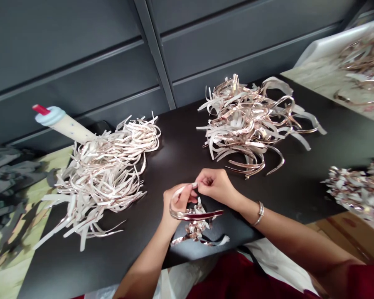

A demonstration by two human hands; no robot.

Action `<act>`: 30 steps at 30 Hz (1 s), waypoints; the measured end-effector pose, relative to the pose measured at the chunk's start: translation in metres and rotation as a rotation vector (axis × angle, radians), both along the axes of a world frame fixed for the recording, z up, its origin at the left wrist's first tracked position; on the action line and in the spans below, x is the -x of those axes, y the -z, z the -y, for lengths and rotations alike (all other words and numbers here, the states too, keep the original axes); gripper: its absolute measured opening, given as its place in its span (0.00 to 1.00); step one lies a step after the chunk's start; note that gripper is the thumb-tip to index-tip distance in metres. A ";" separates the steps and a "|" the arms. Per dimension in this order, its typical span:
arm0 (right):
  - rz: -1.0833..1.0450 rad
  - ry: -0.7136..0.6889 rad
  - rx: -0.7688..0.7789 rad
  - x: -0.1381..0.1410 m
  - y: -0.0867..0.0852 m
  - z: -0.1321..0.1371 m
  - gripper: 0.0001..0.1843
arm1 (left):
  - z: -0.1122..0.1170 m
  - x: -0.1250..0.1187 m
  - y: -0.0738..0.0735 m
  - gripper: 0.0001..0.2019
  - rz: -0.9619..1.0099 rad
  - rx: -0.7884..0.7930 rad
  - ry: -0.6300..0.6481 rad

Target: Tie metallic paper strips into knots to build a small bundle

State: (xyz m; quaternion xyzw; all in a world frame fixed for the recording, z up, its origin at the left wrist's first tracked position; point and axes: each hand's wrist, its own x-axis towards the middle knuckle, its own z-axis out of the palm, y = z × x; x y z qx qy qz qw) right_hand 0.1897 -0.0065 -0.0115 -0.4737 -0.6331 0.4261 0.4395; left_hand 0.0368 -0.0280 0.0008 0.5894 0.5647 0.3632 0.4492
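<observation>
My left hand (175, 202) pinches a shiny rose-gold and white strip (199, 215) near one end; the rest curls round over the wrist side and hangs to the right. Against that same end, my right hand (217, 185), with a metal bangle on its wrist, is closed in a pinch, the fingertips touching the strip's tip. Below both hands a small heap of short cut scraps (195, 231) lies on the black table (177, 162). To the left spreads a large pile of pale strips (109, 174). Farther back on the right is another pile of rose-gold and white strips (247, 120).
A pale cylindrical cup (70, 128) with a light blue lid and red top leans behind the left pile. Dark grey strips (11, 187) lie at the far left. Small shiny scraps (358, 193) are heaped at the right edge. Grey panels (90, 54) rise behind the table.
</observation>
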 end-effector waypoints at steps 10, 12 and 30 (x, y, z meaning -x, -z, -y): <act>-0.120 -0.123 -0.027 -0.005 -0.005 0.001 0.13 | -0.009 0.010 0.009 0.21 0.212 0.151 -0.003; -0.106 -0.156 -0.113 -0.006 -0.005 0.001 0.13 | -0.008 0.009 0.009 0.21 0.300 0.233 0.008; -0.316 -0.434 0.035 -0.011 -0.002 -0.005 0.14 | -0.006 0.019 -0.013 0.13 0.060 0.085 0.349</act>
